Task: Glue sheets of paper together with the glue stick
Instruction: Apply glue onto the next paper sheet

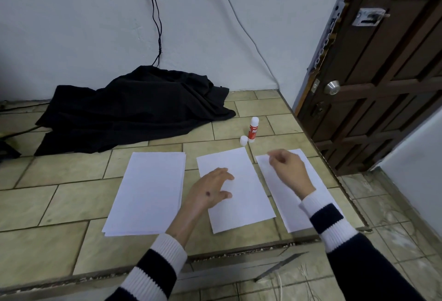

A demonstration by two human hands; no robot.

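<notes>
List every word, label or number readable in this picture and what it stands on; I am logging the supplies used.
"GLUE STICK": white letters on the red label of the glue stick, partly blurred, so this reading is likely but not certain.
Smaller print above those letters on the label: too small to read.
Paper sheets, loose cap, door: no text visible.

black cloth on tiled counter, brown door, wall cables

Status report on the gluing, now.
Left hand flat on middle sheet, right hand loosely curled over right sheet, holding nothing. Glue stick upright, untouched, cap beside it. Nothing blocking.
</notes>
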